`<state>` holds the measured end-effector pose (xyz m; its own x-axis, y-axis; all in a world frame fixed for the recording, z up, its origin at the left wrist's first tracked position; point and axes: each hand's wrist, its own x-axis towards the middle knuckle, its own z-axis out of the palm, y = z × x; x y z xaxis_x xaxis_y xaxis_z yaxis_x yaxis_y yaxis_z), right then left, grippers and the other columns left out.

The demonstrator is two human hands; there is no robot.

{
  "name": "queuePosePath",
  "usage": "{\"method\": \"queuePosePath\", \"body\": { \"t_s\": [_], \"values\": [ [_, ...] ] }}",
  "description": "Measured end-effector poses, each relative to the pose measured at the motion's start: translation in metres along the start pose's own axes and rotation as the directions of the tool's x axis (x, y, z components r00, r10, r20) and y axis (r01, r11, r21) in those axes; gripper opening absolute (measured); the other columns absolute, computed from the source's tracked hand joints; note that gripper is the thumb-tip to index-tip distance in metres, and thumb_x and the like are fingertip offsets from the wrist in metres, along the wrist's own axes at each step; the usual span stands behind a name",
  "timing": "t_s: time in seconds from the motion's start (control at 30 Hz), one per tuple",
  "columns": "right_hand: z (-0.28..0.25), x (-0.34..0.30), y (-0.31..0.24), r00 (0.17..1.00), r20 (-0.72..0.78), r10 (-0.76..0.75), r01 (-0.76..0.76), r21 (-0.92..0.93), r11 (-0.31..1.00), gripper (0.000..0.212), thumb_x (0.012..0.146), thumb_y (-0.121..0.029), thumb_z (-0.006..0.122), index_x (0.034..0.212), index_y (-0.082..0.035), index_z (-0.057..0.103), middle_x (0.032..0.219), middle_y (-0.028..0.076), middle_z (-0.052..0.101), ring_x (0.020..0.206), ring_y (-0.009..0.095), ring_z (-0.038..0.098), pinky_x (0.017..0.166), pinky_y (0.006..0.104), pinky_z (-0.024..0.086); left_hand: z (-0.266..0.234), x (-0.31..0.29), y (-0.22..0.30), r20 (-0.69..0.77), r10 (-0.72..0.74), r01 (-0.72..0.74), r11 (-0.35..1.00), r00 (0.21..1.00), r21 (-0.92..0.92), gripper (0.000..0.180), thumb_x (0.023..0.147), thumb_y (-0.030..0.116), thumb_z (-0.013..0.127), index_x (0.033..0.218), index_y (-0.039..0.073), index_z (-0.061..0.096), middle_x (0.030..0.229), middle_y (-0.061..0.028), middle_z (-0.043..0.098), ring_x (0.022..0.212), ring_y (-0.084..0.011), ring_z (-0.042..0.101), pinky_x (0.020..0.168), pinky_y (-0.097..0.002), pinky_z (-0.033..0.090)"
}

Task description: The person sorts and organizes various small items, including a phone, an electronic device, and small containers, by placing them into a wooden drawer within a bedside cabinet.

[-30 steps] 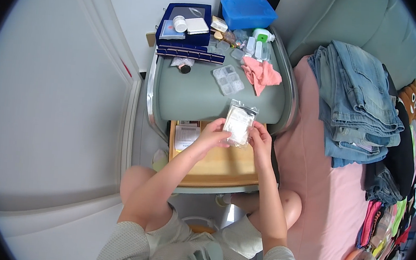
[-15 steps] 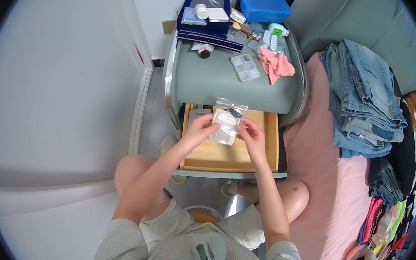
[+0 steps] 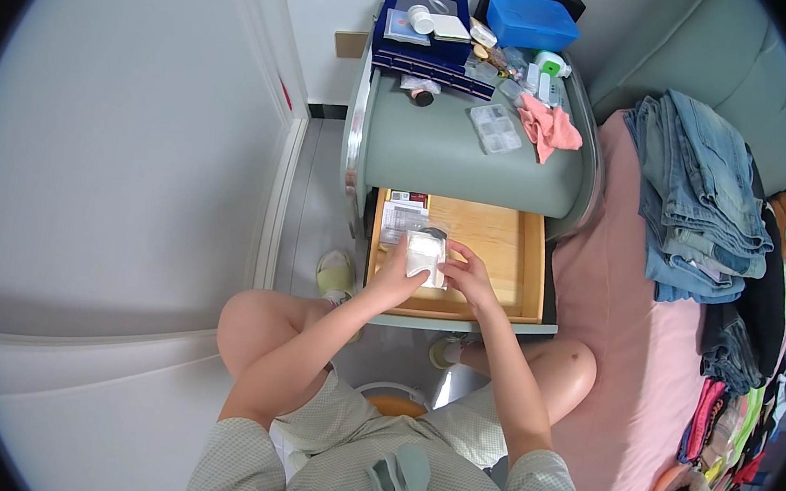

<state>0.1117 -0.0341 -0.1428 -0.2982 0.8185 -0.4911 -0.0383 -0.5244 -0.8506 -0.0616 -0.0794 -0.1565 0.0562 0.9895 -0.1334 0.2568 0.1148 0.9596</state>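
Clear packet [image 3: 427, 254], whitish, dark near top; left fingers [image 3: 398, 268] and right fingers [image 3: 461, 269] grasp it.

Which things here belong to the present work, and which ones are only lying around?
Seemingly in use: clear packet, held between left hand and right hand; open drawer beneath.

Seemingly just lying about: folded jeans, pink cloth, blue box, compartment box.

Near: two hands [image 3: 397, 281], one clear packet [image 3: 425, 258], one drawer [image 3: 496, 245]. On the far bench [image 3: 455, 171]: one blue plastic box [image 3: 532, 22], one clear compartment case [image 3: 495, 128], one pink cloth [image 3: 551, 128].
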Motion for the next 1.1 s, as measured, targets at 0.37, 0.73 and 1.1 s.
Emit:
{"method": "queuePosePath", "body": {
  "t_s": [0.37, 0.73, 1.1],
  "values": [
    [0.02, 0.058, -0.003, 1.0, 0.023, -0.014, 0.012, 0.104, 0.995, 0.047, 0.078, 0.001, 0.059, 0.123, -0.009, 0.047, 0.082, 0.002, 0.06, 0.064, 0.007, 0.052, 0.054, 0.0202, 0.041, -0.006, -0.012, 0.034, 0.059, -0.05, 0.018, 0.892, 0.997, 0.451, 0.076, 0.083, 0.03, 0.059, 0.137, -0.008, 0.021, 0.142, -0.0279, 0.016, 0.132, -0.0433, 0.019, 0.108, -0.0432, 0.024],
    [0.045, 0.102, -0.013, 0.993, -0.061, -0.1, 0.103, 0.041, 0.994, 0.041, 0.077, 0.002, 0.06, 0.117, -0.006, 0.052, 0.086, 0.006, 0.059, 0.071, 0.013, 0.058, 0.061, 0.0249, 0.048, -0.001, 0.024, 0.028, -0.012, 0.103, -0.074, 0.785, 0.995, 0.615, 0.072, 0.079, 0.023, 0.06, 0.133, -0.01, 0.026, 0.137, -0.0281, 0.024, 0.13, -0.0414, 0.023, 0.107, -0.0439, 0.025],
    [0.053, 0.101, -0.013, 0.71, -0.021, -0.704, 0.238, -0.934, 0.267, 0.042, 0.064, -0.019, 0.072, 0.101, -0.003, 0.06, 0.099, 0.021, 0.058, 0.081, 0.036, 0.058, 0.069, 0.042, 0.05, 0.005, 0.047, 0.003, 0.167, -0.127, -0.049, 0.635, 0.978, 0.771, 0.074, 0.082, 0.03, 0.056, 0.136, -0.01, 0.023, 0.143, -0.0324, 0.016, 0.135, -0.047, 0.009, 0.111, -0.0451, 0.014]
  ]
}}
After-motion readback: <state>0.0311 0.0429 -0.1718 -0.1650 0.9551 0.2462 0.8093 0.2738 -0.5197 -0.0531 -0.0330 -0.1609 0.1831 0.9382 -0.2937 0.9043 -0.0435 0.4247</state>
